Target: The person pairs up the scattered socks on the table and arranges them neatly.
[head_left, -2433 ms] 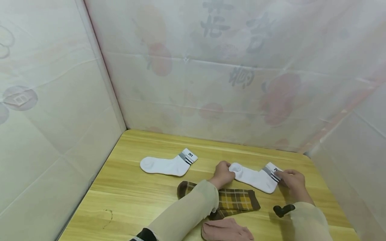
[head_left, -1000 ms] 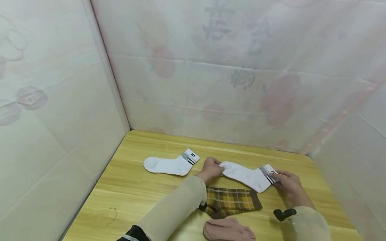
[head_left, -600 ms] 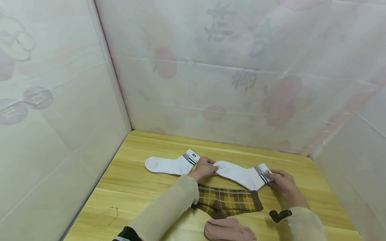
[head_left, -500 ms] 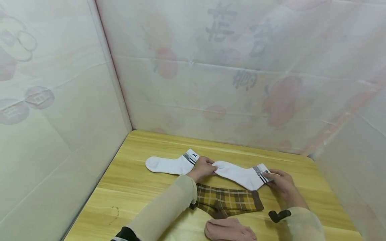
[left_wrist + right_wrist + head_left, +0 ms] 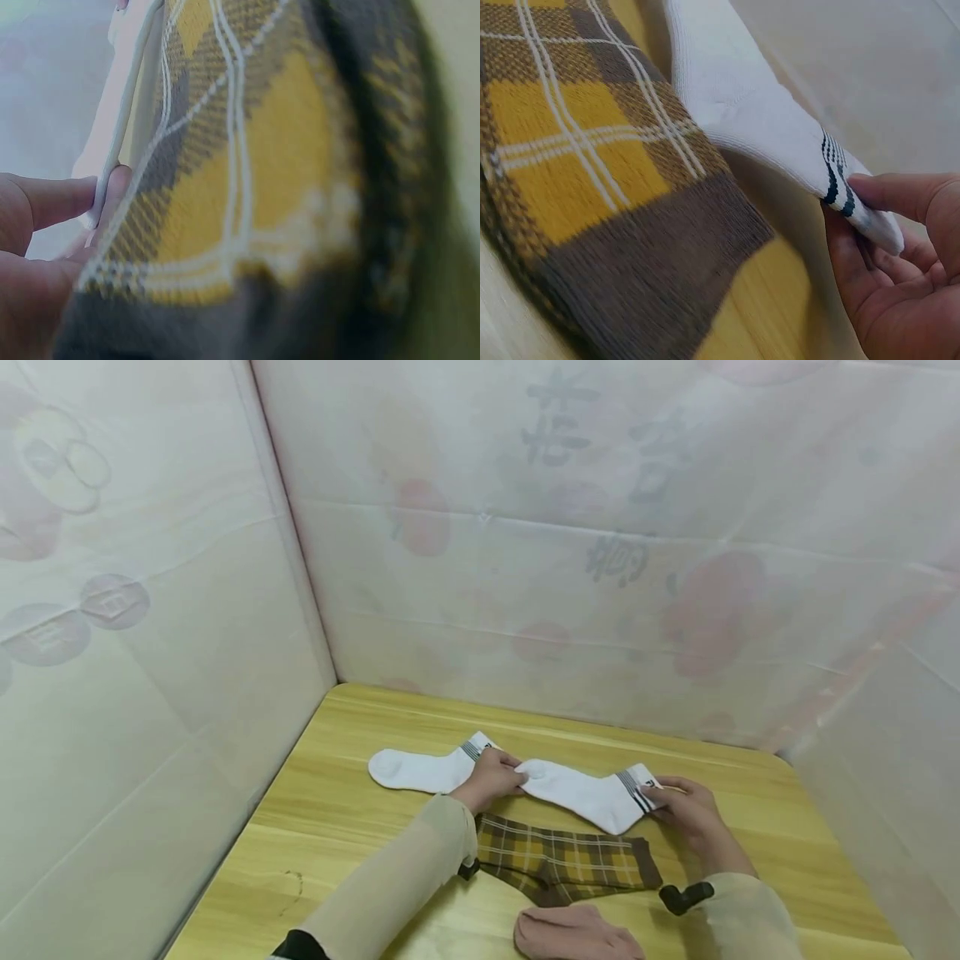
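A white sock (image 5: 573,793) with black stripes at the cuff is stretched between both hands. My left hand (image 5: 491,779) pinches its toe between thumb and fingers. The right hand (image 5: 690,814) pinches the striped cuff, and in the right wrist view thumb and fingers close on that cuff from both sides. A second white sock (image 5: 420,770) lies flat at the left, its cuff partly covered by my left hand. Below the stretched sock lies a brown and yellow plaid sock (image 5: 570,860), which fills much of the left wrist view.
A folded pink sock (image 5: 577,933) lies at the front edge of the view. All of it rests on a yellow wood-grain table (image 5: 300,827). Pale printed cloth walls (image 5: 480,610) enclose the table at the back and sides.
Both hands have carried the stretched white sock to the left, bringing its toe close to the cuff of the second white sock. The plaid and pink socks stay in place.
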### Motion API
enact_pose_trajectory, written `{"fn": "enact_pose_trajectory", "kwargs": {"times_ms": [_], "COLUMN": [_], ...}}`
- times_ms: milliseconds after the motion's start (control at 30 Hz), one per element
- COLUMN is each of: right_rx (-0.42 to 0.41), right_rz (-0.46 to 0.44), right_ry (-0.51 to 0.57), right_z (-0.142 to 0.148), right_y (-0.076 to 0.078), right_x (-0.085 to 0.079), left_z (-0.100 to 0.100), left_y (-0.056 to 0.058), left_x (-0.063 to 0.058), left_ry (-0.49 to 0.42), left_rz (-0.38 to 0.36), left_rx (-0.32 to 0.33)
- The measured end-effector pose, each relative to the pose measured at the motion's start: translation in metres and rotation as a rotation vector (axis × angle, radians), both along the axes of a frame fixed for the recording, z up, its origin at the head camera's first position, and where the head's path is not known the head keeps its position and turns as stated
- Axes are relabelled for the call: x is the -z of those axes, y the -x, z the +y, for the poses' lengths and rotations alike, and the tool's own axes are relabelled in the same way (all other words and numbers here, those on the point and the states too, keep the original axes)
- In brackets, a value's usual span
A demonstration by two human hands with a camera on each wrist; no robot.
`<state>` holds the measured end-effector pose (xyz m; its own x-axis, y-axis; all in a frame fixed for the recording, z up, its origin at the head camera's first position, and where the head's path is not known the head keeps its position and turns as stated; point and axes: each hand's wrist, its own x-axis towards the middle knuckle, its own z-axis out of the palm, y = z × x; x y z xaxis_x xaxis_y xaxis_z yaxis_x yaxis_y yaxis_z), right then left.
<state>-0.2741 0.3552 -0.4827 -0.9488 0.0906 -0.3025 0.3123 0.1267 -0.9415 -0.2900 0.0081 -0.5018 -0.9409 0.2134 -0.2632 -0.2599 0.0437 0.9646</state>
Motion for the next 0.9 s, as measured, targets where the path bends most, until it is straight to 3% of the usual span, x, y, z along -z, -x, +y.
{"fn": "enact_pose_trajectory", "kwargs": {"times_ms": [100,167,400,900], "right_rx": [-0.085,-0.088,-0.029,-0.056], "right_rz": [-0.107,-0.117,-0.095,-0.09], "right_ry": [-0.092,-0.125,-0.181,-0.181], "right_z": [0.016,0.016,-0.002,-0.017], "right_y": [0.02,0.024,0.022,0.022], "right_x": [0.007,0.013,0.016,0.025], "left_z": [-0.006,-0.01,-0.018,-0.034], "left_y": [-0.002,-0.003,-0.005,-0.009], "left_x": [0.001,0.002,-0.002,-0.004], "left_ry": [0.004,0.01,0.042,0.147], "left_rz": [-0.003,-0.005,0.028,0.052], "left_rx": [0.001,-0.003,0.011,0.001]}}
